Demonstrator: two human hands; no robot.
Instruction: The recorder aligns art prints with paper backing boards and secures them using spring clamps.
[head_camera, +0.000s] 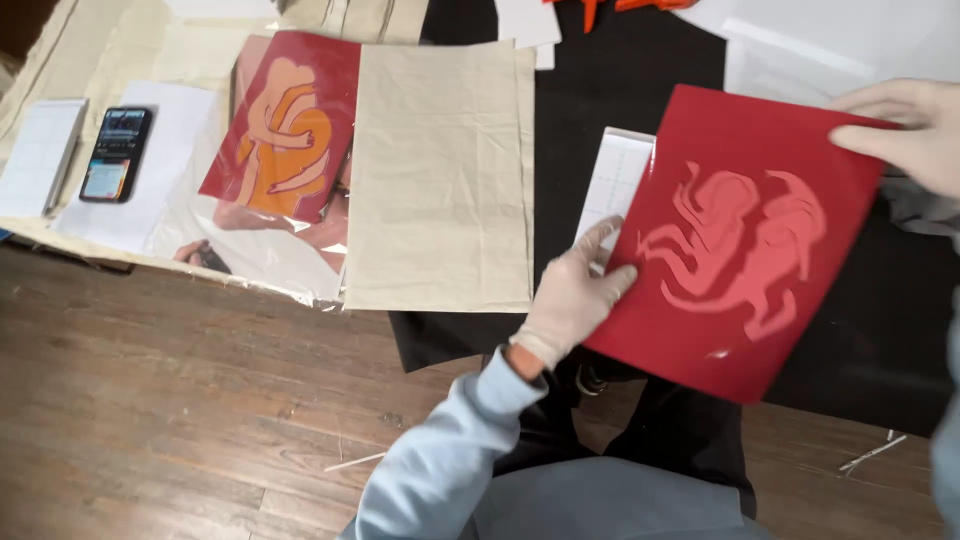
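Both gloved hands hold a glossy red rectangular sheet with a paler pink cut-out figure (740, 240) tilted above a black cloth (640, 70) on the table. The left hand (572, 295) grips the sheet's lower left edge, fingers curled over it. The right hand (900, 125) pinches the upper right corner. A white gridded backing sheet (615, 180) lies just under the red sheet's left edge. To the left lie a beige fabric rectangle (440, 175), a second red sheet with an orange figure (285, 125) and a dark smartphone (115, 153).
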